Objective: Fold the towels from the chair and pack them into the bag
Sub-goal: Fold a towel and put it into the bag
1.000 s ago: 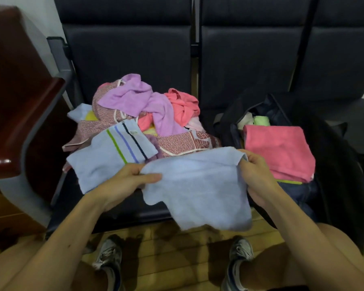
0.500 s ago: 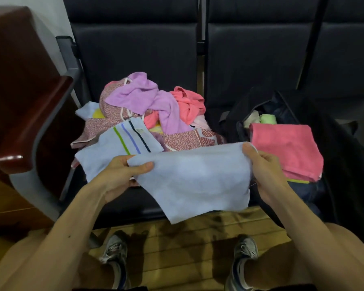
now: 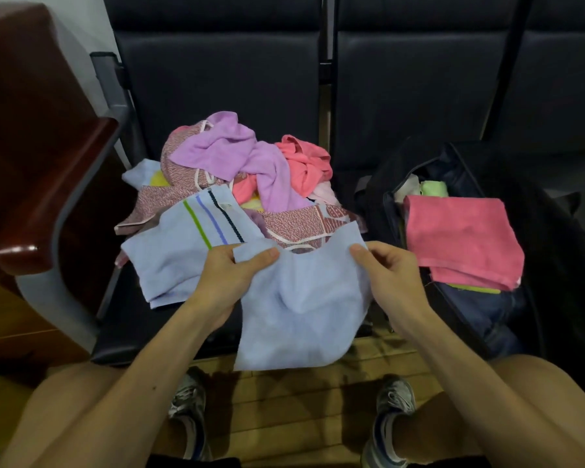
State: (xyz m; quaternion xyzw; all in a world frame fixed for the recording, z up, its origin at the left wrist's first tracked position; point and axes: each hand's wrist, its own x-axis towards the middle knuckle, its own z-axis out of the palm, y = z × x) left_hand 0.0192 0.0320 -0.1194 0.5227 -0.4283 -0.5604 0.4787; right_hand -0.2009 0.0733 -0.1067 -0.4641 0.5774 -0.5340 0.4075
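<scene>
A plain light blue towel (image 3: 298, 319) hangs over the chair's front edge, sagging in the middle. My left hand (image 3: 230, 278) pinches its upper left corner. My right hand (image 3: 389, 275) grips its upper right edge. Behind it on the seat lies a heap of towels (image 3: 237, 170): a striped light blue one (image 3: 179, 251), a purple one, a coral one and a patterned pink one. On the seat to the right stands the open dark bag (image 3: 554, 251), with a folded pink towel (image 3: 460, 238) on top of its contents.
A dark wooden armrest (image 3: 51, 204) juts out at the left of the black chair (image 3: 217, 79). A second black seat holds the bag. My knees and shoes are below, on the wooden floor (image 3: 284, 400).
My hands have moved closer together, so the stretched blue towel now sags and bunches in the middle. The heap and the bag have not moved.
</scene>
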